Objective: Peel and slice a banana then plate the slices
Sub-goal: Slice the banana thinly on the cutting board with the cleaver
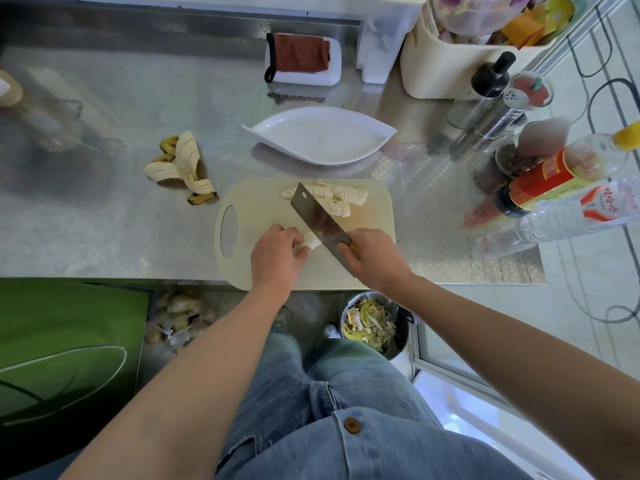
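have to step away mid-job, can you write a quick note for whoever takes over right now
Left hand: holds the last banana piece down on the cutting board.
Right hand: grips the knife, blade at the cut end of that piece.
Slices: piled at the board's far side.
Plate: beyond the board, nothing on it.
Peel: on the counter, left of the board.
Done: peeling, most of the slicing.
Left: slice the last piece, then move all slices to the plate.
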The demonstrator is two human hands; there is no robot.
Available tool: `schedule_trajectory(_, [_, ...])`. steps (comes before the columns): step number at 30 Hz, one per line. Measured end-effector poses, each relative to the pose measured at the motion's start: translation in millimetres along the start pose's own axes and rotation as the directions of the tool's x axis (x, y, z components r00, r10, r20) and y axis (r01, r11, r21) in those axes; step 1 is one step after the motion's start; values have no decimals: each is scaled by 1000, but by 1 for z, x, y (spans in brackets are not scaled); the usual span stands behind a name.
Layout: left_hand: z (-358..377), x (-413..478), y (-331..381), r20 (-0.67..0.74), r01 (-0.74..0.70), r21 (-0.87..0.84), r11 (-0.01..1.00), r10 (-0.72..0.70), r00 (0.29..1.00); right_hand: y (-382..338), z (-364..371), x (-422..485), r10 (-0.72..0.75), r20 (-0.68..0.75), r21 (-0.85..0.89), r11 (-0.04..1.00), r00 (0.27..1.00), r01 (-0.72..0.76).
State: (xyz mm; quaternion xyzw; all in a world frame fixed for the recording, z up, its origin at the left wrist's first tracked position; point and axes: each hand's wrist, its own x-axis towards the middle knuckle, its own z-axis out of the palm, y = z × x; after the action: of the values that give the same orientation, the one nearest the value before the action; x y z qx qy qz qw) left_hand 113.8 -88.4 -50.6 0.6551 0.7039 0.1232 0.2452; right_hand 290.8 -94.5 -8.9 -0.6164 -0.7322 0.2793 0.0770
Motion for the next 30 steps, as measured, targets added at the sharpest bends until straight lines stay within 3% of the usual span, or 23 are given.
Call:
schedule_trajectory(16, [0,0,1,11,2,-2,1000,-2,1000,0,6,-1,57,85,-43,998,995,-53])
schedule_trajectory(23, [0,-1,1,5,-1,14,1000,1,1000,-1,1,1,-5,1,-8,1000,1000,5])
schedule_trajectory(30, [-1,-1,1,3,-3,5,1000,3,1000,1,4,2,3,15,-38,999,1000,-2])
